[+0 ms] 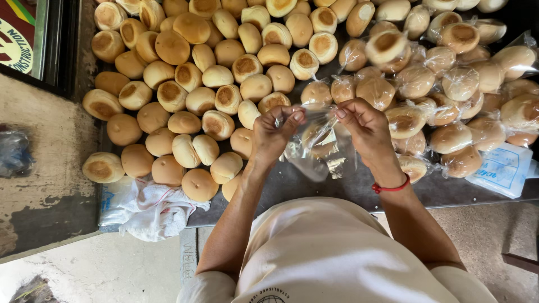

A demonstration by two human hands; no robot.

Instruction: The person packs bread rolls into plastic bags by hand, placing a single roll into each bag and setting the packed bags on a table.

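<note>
Left hand [273, 130] and right hand [362, 124] both pinch mouth of clear thin plastic bag [314, 147] holding round golden bun, above grey worktop [314, 188]. Step judged: closing bag. Next calls for twisting neck tight.

The table [314, 188] bears everything. On its left part lies the heap of bare buns [191, 84]; on its right part the bagged buns [449, 84]. At its near edge, between the 2 heaps, both hands pinch 1 bag with a bun [317, 140]. A cloth [151, 210] hangs over its near-left corner, and a stack of bags [502, 168] lies at its near-right edge.
</note>
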